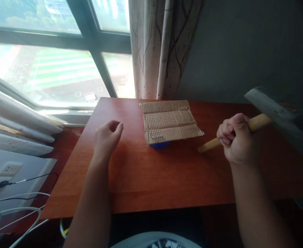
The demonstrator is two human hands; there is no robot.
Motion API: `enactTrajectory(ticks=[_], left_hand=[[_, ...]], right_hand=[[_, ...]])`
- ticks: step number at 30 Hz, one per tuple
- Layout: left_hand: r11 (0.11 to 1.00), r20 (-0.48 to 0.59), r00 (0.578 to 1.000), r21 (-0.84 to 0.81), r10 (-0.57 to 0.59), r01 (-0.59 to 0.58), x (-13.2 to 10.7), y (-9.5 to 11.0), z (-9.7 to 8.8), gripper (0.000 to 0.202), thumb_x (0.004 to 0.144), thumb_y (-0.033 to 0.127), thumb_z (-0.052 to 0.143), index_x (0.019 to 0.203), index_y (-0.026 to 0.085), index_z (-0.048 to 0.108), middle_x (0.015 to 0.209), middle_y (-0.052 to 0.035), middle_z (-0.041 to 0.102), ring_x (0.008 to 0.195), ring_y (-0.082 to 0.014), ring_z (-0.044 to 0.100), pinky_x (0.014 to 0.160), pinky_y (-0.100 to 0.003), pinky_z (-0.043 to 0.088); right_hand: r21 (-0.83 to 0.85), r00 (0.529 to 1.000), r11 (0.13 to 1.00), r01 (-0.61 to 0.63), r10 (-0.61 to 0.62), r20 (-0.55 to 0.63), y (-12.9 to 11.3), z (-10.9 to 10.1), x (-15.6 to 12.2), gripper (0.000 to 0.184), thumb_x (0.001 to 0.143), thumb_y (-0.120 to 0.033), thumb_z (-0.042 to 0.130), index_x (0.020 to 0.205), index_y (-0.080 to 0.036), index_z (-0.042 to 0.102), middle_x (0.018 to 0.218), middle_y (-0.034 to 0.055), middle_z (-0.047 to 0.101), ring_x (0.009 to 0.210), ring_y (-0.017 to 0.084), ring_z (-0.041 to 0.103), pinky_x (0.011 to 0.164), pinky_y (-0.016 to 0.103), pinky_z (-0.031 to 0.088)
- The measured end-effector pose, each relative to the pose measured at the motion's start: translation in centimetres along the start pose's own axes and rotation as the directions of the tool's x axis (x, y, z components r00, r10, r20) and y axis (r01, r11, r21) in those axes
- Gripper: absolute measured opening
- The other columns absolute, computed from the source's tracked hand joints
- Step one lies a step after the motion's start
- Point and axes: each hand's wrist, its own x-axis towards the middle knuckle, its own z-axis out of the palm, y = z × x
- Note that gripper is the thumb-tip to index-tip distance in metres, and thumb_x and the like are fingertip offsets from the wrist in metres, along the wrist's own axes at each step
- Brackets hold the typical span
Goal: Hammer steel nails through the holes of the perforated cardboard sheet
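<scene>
My left hand [106, 137] hovers above the desk, left of the cardboard, with thumb and forefinger pinched together. Anything between those fingertips is too small to make out. In my right hand [239, 137] is the wooden handle of a tool [260, 122] with a long grey metal head, raised and partly blurred at the right. Between the hands, a creased brown cardboard sheet [169, 119] lies raised and slightly tilted, dotted with rows of small holes. Several tiny pale bits sit in its holes near the front left. A blue object [159, 145] shows under its front edge, mostly hidden.
The reddish-brown wooden desk [141, 186] stands by a bright window [63, 75] and patterned curtains [151, 51]. A dark wall [231, 51] rises behind. At the lower left are a wall socket [4, 179] and loose cables [35, 210]. A round pale rim [154, 236] shows at the bottom.
</scene>
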Motion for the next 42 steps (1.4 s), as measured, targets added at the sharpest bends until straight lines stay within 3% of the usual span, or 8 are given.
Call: enactTrajectory(ticks=[3, 7, 12, 19, 30, 36, 39, 42], left_hand=[[0.952, -0.079, 0.995, 0.295, -0.057, 0.078, 0.4, -0.9, -1.4, 0.028, 0.081, 0.043, 0.061, 0.095, 0.022, 0.073, 0.087, -0.0086, 0.076, 0.086, -0.0294, 0.069, 0.072, -0.036, 0.047], [0.881, 0.031, 0.995, 0.469, -0.095, 0.069, 0.7, -1.8, -1.9, 0.032, 0.079, 0.045, 0.062, 0.098, 0.023, 0.074, 0.104, -0.0136, 0.076, 0.092, -0.0355, 0.068, 0.068, -0.039, 0.046], [0.81, 0.048, 0.997, 0.586, -0.067, 0.026, 0.6, -2.3, -1.6, 0.025, 0.077, 0.043, 0.064, 0.089, 0.026, 0.077, 0.096, -0.0141, 0.076, 0.081, -0.0342, 0.067, 0.063, -0.038, 0.043], [0.776, 0.069, 0.994, 0.631, -0.081, 0.02, 0.7, -2.6, -1.6, 0.029, 0.08, 0.044, 0.058, 0.095, 0.027, 0.077, 0.1, -0.0139, 0.076, 0.084, -0.034, 0.067, 0.062, -0.038, 0.043], [0.784, 0.079, 0.99, 0.62, -0.118, 0.044, 0.7, -2.3, -1.4, 0.032, 0.083, 0.04, 0.053, 0.097, 0.024, 0.078, 0.098, -0.0172, 0.076, 0.087, -0.0368, 0.068, 0.064, -0.04, 0.044], [0.808, 0.019, 0.995, 0.585, -0.099, 0.069, 0.8, -2.4, -1.6, 0.03, 0.081, 0.041, 0.059, 0.096, 0.023, 0.077, 0.099, -0.0167, 0.075, 0.089, -0.0374, 0.068, 0.069, -0.042, 0.048], [0.899, -0.098, 0.995, 0.433, -0.032, 0.072, 0.9, -1.8, -1.5, 0.029, 0.081, 0.037, 0.061, 0.099, 0.021, 0.076, 0.094, -0.0129, 0.076, 0.09, -0.0329, 0.069, 0.078, -0.042, 0.051], [1.0, -0.115, 0.993, 0.014, 0.009, -0.008, 0.1, 0.0, -0.8, 0.027, 0.079, 0.036, 0.067, 0.099, 0.019, 0.074, 0.089, -0.0074, 0.076, 0.082, -0.0232, 0.07, 0.077, -0.034, 0.054]], right_hand=[[0.015, 1.0, 1.0, -0.017, 0.017, 0.023, 0.0, -0.1, -0.3, 0.048, 0.09, -0.043, 0.068, 0.056, -0.021, 0.044, 0.044, -0.0084, 0.029, 0.036, 0.006, 0.026, 0.036, 0.025, 0.015], [0.013, 1.0, 1.0, -0.007, 0.007, 0.02, 0.0, 0.1, -0.5, 0.049, 0.089, -0.042, 0.069, 0.054, -0.021, 0.042, 0.043, -0.0085, 0.029, 0.036, 0.006, 0.025, 0.037, 0.025, 0.015], [-0.001, 1.0, 1.0, -0.002, 0.003, 0.021, 0.1, 0.3, -0.5, 0.05, 0.089, -0.043, 0.069, 0.053, -0.021, 0.04, 0.043, -0.0086, 0.029, 0.036, 0.006, 0.025, 0.037, 0.025, 0.015], [0.03, 1.0, 1.0, -0.005, 0.004, 0.019, 0.1, 0.5, -0.6, 0.05, 0.088, -0.041, 0.07, 0.054, -0.021, 0.04, 0.044, -0.0085, 0.03, 0.036, 0.005, 0.025, 0.037, 0.025, 0.013], [0.051, 1.0, 0.999, -0.016, 0.017, -0.024, -0.3, 0.2, -0.7, 0.048, 0.083, -0.038, 0.073, 0.053, -0.021, 0.04, 0.042, -0.0078, 0.028, 0.034, 0.005, 0.025, 0.037, 0.027, 0.012], [0.051, 0.998, 0.999, -0.01, 0.013, -0.055, -0.3, 0.1, -0.7, 0.048, 0.081, -0.038, 0.074, 0.053, -0.02, 0.04, 0.043, -0.0079, 0.027, 0.034, 0.005, 0.024, 0.036, 0.026, 0.012], [0.044, 0.998, 0.999, -0.001, 0.004, -0.063, -0.3, 0.1, -0.7, 0.047, 0.082, -0.037, 0.072, 0.053, -0.02, 0.04, 0.042, -0.008, 0.027, 0.034, 0.005, 0.023, 0.036, 0.026, 0.011], [0.05, 0.998, 0.999, 0.003, 0.0, -0.062, -0.3, 0.0, -0.8, 0.046, 0.082, -0.037, 0.072, 0.053, -0.02, 0.041, 0.042, -0.0082, 0.027, 0.034, 0.005, 0.023, 0.037, 0.026, 0.011]])
